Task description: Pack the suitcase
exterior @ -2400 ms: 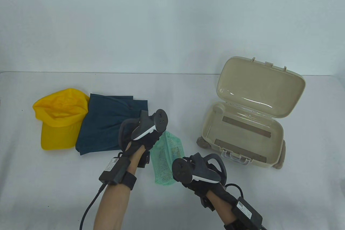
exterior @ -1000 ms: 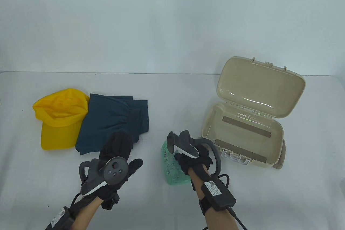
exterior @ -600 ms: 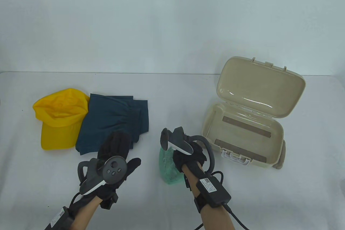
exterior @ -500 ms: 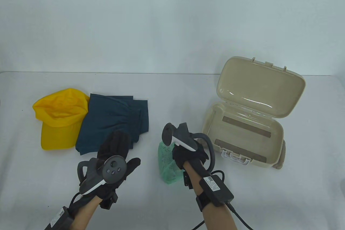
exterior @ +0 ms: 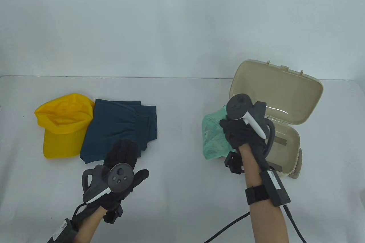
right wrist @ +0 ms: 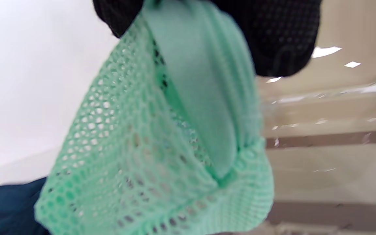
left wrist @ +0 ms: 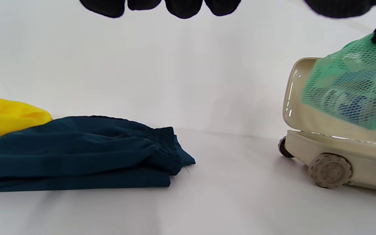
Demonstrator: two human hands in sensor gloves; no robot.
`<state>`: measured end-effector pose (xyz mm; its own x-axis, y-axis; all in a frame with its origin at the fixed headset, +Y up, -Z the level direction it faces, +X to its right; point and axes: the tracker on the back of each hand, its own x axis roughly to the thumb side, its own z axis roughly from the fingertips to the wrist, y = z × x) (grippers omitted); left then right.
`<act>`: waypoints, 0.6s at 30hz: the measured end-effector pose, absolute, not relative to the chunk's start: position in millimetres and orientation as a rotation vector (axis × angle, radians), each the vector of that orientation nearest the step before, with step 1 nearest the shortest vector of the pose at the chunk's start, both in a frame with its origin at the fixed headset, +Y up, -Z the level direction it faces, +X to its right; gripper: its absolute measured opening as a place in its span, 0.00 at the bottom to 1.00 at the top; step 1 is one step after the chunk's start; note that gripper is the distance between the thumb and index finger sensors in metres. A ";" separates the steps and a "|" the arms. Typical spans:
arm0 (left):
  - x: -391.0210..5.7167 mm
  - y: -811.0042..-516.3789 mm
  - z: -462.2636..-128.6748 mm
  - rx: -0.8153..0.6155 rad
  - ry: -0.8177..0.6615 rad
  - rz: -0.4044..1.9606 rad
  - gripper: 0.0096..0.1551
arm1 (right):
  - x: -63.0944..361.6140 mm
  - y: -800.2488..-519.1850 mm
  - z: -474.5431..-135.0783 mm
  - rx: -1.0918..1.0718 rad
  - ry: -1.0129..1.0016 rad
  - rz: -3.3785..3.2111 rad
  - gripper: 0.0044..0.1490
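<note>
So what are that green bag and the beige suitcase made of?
The bag, gripped by the right hand, looks like soft mesh fabric: open holes, a solid woven band, and it hangs limp. The suitcase looks like hard moulded plastic: glossy glints inside the lid, rigid edges, ribbed wheels. Exact plastic unclear.

Mesh bag [exterior: 212, 134]: mint green, open honeycomb netting with a plain solid green band; blue shapes show through the mesh in the left wrist view. Suitcase [exterior: 288, 97]: beige all over, grey-brown wheels, two dull brown strips on its floor. Cap [exterior: 61, 124] at 9 o'clock: bright yellow. Folded garment [exterior: 119, 129] beside it: dark teal-blue. Gloves: black. Table [exterior: 182, 211]: white.
</note>
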<state>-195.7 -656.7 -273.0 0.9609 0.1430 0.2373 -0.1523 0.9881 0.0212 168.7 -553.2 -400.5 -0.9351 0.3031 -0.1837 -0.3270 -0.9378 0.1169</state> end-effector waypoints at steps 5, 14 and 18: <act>-200.3 -654.6 -273.3 0.053 -0.215 0.164 0.53 | 223.7 -558.7 -414.8 -0.421 0.163 2.776 0.28; -201.5 -657.7 -275.6 0.046 -0.195 0.135 0.53 | 294.2 -611.1 -423.0 -0.625 0.221 2.554 0.28; -202.1 -657.8 -275.6 0.040 -0.189 0.133 0.53 | 313.1 -628.7 -423.8 -0.679 0.250 2.537 0.28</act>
<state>-202.1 -657.8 -275.6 0.9733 0.1284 0.1902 -0.1360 0.9903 0.0274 313.1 -628.7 -423.8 -0.7513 0.4185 -0.5103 -0.5100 -0.8589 0.0465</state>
